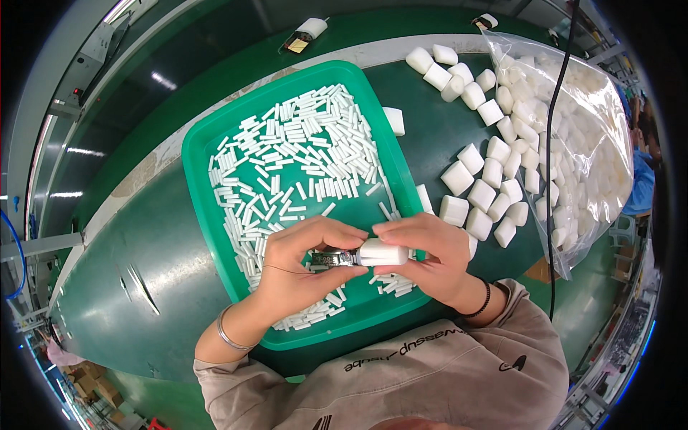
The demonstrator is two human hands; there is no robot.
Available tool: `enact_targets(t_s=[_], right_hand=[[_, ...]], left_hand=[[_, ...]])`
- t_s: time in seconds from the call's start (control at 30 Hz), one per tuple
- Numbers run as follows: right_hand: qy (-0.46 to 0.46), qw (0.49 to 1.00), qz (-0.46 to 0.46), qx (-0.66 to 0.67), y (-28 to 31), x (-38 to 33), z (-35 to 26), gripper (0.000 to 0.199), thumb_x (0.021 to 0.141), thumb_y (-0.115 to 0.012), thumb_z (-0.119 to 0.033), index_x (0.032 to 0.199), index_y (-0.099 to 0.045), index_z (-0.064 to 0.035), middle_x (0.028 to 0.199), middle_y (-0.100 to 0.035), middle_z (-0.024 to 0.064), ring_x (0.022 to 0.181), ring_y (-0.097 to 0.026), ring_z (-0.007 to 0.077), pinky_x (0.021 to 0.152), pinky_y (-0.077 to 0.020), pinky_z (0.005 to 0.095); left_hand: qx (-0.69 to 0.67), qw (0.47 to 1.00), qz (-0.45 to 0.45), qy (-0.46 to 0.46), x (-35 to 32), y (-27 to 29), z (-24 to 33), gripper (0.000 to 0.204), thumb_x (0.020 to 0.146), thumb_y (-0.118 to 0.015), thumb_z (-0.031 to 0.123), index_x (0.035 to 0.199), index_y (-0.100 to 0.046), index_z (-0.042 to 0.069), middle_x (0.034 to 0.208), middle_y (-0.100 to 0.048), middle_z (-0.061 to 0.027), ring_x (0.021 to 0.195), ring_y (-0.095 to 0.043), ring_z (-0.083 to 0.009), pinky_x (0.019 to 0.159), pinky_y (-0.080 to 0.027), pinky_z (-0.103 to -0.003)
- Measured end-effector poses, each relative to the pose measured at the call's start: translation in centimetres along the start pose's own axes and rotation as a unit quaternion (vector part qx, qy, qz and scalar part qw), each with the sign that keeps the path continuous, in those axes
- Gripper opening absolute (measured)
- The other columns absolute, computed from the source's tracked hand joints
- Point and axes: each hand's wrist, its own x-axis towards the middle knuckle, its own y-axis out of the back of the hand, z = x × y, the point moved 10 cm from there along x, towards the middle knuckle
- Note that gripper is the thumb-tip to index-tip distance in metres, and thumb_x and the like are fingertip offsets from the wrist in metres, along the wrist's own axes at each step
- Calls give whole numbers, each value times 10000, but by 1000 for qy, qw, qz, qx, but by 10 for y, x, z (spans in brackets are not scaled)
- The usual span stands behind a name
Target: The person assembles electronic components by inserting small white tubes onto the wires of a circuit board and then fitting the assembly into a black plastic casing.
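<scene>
Over the near half of a green tray (197,188), both my hands meet at one small piece. My left hand (297,264) is closed, pinching a dark electronic module (334,259) with a small display between thumb and fingers. A thin wire runs from there across the hand. My right hand (438,259) is closed around a smooth white rounded block (384,253), whose left end meets the module. Whether the two are fixed together I cannot tell. Under and beyond my hands, the tray holds many short white sticks (283,147), scattered and partly piled.
Right of the tray lie loose white rounded blocks (481,193), beside a clear plastic bag (591,143) full of them. A black cable (552,129) hangs across the bag. Metal tweezers (143,289) lie on the left. Beyond the pale ledge sits a similar white-and-dark assembly (309,31).
</scene>
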Motion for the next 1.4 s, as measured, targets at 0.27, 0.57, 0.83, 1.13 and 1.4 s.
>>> enact_targets(t_s=[0.27, 0.57, 0.83, 1.13, 1.4], right_hand=[[-121, 984, -5, 129, -2, -7, 22, 337, 641, -693, 8, 969, -624, -21, 973, -608, 122, 787, -622, 172, 629, -518, 245], [-145, 977, -6, 155, -10, -9, 27, 258, 670, -665, 28, 921, -609, 5, 926, -618, 124, 780, -621, 170, 627, -517, 239], [-76, 994, -25, 76, -10, -1, 14, 262, 668, -698, -55, 913, -608, -27, 886, -620, 115, 754, -621, 204, 650, -493, 257], [-42, 994, -36, 90, -12, 0, 6, 279, 645, -697, -11, 914, -624, -27, 869, -621, 104, 743, -621, 200, 619, -507, 252], [-50, 995, -39, 79, -13, -1, 9, 256, 622, -705, 3, 870, -646, -27, 848, -631, 97, 742, -626, 193, 626, -512, 251]], left_hand=[[68, 993, 70, -62, -2, 16, 13, 306, 586, -725, -27, 872, -621, 8, 891, -632, -115, 789, -622, -191, 683, -495, -259], [158, 980, 38, -114, -2, 2, 30, 291, 614, -715, -9, 889, -626, 25, 884, -635, -110, 782, -624, -202, 651, -506, -262], [144, 982, 39, -115, 0, 0, 31, 289, 607, -736, 26, 873, -625, 40, 913, -625, -96, 777, -620, -189, 637, -503, -247], [77, 993, 65, -62, -7, 6, 13, 274, 589, -764, 47, 755, -547, 40, 827, -610, -86, 703, -598, -170, 592, -491, -245], [118, 988, 56, -81, -6, 4, 18, 245, 575, -760, 23, 701, -550, 25, 753, -622, -94, 725, -623, -205, 625, -505, -266]])
